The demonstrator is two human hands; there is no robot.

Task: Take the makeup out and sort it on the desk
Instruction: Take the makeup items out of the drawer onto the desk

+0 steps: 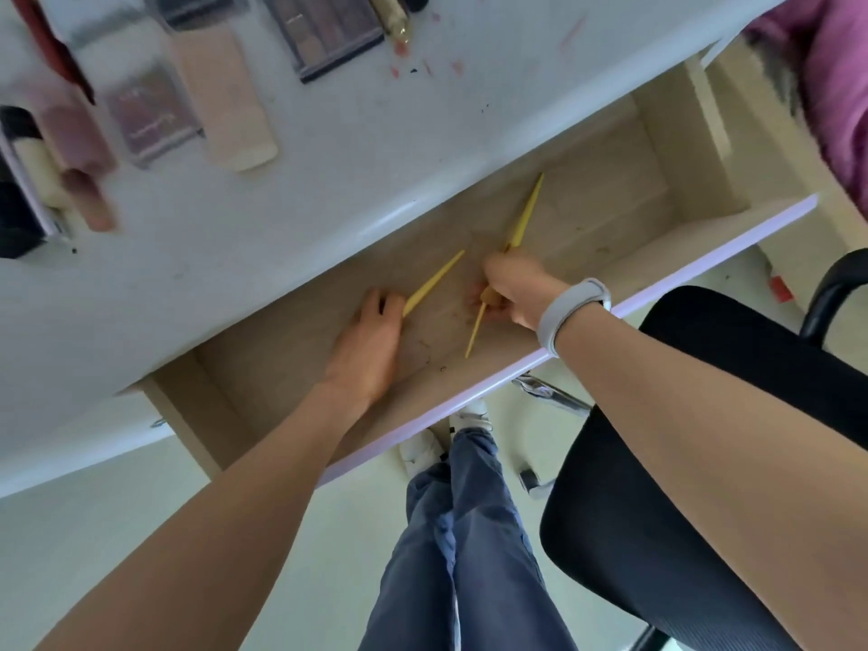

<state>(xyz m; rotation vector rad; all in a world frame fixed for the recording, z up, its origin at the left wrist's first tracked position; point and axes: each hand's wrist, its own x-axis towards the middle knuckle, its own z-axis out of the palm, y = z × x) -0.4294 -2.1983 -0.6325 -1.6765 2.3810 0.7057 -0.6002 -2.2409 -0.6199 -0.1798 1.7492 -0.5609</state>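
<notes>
Both hands are inside the open wooden drawer (587, 218) under the white desk (305, 190). My left hand (371, 340) grips one thin yellow makeup brush (434, 283) whose pointed handle sticks out up and right. My right hand (512, 288) holds two yellow brushes: one handle (526, 213) points up and right, the other (475, 331) points down towards the drawer front. The brush heads are hidden in my fingers. On the desk lie an eyeshadow palette (324, 30), a smaller palette (150, 115), a peach tube (225, 101) and pink tubes (80, 148).
A black office chair (704, 415) stands at the right, close to the lilac drawer front (681, 274). My legs in blue trousers (469, 533) are below the drawer. A purple cloth (826, 63) lies at the top right. Red smears (404, 54) mark the desk.
</notes>
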